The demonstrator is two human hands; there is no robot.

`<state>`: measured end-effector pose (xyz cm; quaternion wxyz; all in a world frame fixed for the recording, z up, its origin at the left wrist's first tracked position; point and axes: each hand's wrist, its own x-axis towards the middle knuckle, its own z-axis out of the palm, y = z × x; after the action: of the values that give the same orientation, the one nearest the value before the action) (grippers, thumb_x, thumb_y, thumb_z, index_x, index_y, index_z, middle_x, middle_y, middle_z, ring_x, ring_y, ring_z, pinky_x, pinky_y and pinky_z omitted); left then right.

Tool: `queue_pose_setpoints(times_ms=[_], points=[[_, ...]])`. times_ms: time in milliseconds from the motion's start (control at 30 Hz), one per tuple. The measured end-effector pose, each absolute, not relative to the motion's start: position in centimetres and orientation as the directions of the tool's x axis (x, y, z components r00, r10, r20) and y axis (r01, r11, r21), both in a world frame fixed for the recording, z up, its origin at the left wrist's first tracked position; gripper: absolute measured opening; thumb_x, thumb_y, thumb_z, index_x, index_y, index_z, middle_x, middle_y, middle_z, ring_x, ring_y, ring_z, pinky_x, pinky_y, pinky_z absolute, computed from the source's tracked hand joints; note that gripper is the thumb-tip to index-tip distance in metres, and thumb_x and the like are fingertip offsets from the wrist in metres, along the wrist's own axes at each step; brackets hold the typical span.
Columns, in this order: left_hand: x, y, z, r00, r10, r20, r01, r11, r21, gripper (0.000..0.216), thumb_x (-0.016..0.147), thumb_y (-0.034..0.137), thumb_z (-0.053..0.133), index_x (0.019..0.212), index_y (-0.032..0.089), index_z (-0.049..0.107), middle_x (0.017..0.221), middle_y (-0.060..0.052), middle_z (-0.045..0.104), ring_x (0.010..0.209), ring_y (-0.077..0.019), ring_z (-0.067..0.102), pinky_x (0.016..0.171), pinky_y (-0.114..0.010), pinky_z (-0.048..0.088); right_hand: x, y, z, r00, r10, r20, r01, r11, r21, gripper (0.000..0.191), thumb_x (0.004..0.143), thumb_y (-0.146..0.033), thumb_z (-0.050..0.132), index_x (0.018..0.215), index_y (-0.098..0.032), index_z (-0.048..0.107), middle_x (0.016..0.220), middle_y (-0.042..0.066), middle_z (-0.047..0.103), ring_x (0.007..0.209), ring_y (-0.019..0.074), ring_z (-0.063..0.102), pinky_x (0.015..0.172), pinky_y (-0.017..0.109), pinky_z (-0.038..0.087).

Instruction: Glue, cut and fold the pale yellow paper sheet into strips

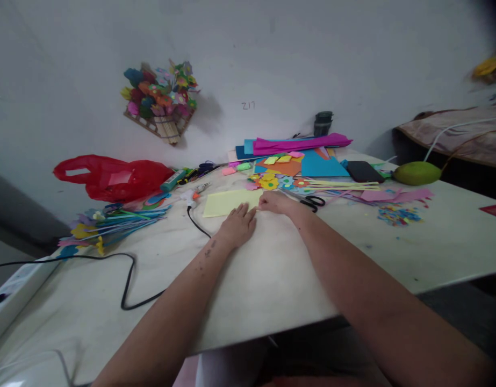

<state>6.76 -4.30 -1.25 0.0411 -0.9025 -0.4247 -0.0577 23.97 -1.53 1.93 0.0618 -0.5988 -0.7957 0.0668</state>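
Note:
A pale yellow sheet of paper (pixel 222 203) lies flat on the table. My left hand (pixel 238 224) rests on its lower edge with the fingers stretched out. At the right end of the sheet, my right hand (pixel 273 202) is closed in a pinch on the paper's edge; its fingertips partly hide that corner. Just right of this hand lie black-handled scissors (pixel 313 202). A glue gun (pixel 191 197) with an orange nozzle end sits left of the sheet, its black cord running under my left forearm.
Colourful paper flowers (pixel 272 181), blue sheets (pixel 322 164) and a magenta roll (pixel 302 143) lie behind. At left are a red plastic bag (pixel 114 180) and thin flower stems (pixel 130 223). A dark phone (pixel 364 172), green mango-like fruit (pixel 417 173) and small scraps (pixel 400 215) are at right.

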Motion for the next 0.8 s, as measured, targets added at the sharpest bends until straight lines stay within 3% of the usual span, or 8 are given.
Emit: queue_pose_setpoints(times_ms=[233,500,800], points=[[7.2,-4.6,-0.6,0.610,0.789,0.069,0.792,-0.606,-0.072,0.051,0.090,0.034,0.021,0.134,0.010,0.034,0.141,-0.015,0.029,0.131,-0.0242,0.022,0.106,-0.039,0.021,24.2,-2.7,3.2,-0.227,0.972,-0.065,0.963,0.214,-0.166,0.026,0.078,-0.031,0.049,0.087,-0.016,0.069,0.084,0.007,0.068,0.070,0.0146,0.059,0.054,0.020,0.034],[7.3,-4.4,-0.8,0.637,0.767,0.077,0.770,-0.632,-0.082,0.053,0.090,0.035,0.018,0.134,0.010,0.033,0.143,-0.010,0.025,0.132,-0.0205,0.020,0.107,-0.038,0.019,24.5,-3.0,3.6,-0.175,0.980,-0.098,0.975,0.159,-0.153,0.027,0.079,-0.036,0.050,0.088,-0.017,0.067,0.087,0.008,0.067,0.070,0.0159,0.059,0.057,0.022,0.035],[7.5,-4.5,-1.1,0.632,0.770,0.091,0.775,-0.629,-0.064,0.053,0.090,0.035,0.017,0.133,0.009,0.033,0.142,-0.011,0.028,0.132,-0.0181,0.022,0.107,-0.035,0.020,25.7,-1.5,2.3,-0.183,0.975,-0.122,0.974,0.163,-0.156,0.031,0.079,-0.042,0.050,0.091,-0.017,0.066,0.087,0.007,0.066,0.073,0.0162,0.059,0.059,0.022,0.037]])
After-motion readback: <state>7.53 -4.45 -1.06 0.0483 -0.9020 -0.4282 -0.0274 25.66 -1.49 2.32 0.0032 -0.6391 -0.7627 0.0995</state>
